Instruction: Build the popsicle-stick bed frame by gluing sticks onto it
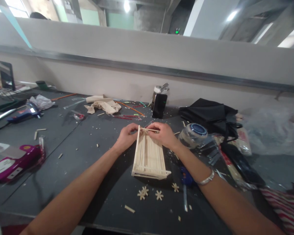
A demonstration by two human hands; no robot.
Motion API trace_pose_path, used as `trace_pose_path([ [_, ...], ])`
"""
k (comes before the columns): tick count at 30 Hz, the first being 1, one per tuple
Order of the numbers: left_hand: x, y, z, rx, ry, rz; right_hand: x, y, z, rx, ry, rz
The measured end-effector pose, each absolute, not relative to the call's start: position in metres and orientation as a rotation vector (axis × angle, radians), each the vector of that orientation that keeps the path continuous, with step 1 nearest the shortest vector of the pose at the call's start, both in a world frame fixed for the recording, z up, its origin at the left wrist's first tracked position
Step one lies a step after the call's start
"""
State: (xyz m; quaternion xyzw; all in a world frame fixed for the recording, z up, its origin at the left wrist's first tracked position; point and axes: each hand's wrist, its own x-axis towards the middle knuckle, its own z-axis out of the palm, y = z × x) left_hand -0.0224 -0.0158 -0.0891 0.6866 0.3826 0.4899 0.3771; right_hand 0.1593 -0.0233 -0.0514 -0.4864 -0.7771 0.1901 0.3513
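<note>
A small model of pale wooden sticks [153,153], with a slatted flat base and raised rails, lies on the dark table in front of me. My left hand [129,135] is closed on its far left corner, fingertips behind the upright stick. At the far end, my right hand [163,133] pinches a small star-shaped stick piece [145,130] against the model; its fingers partly hide that piece. Nearer to me lie several more stick stars [159,195] and a loose short stick [129,209]. A blue-handled tool [185,179] with a pale shaft lies beside my right forearm.
Right of the model are a clear jar [193,134], a black bag [208,112] and plastic wrapping [271,130]. A phone [159,106] leans upright at the back. Leftward are a cloth [103,103], a blue glue gun [26,112] and a purple tape dispenser [14,163].
</note>
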Motion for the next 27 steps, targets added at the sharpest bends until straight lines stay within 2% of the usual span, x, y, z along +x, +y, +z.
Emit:
trace_pose_path([
  [27,-0.0237,-0.0186,-0.0885,1.708,0.978,1.224,0.1605,-0.0235,-0.0497,-1.281,-2.017,0.492],
])
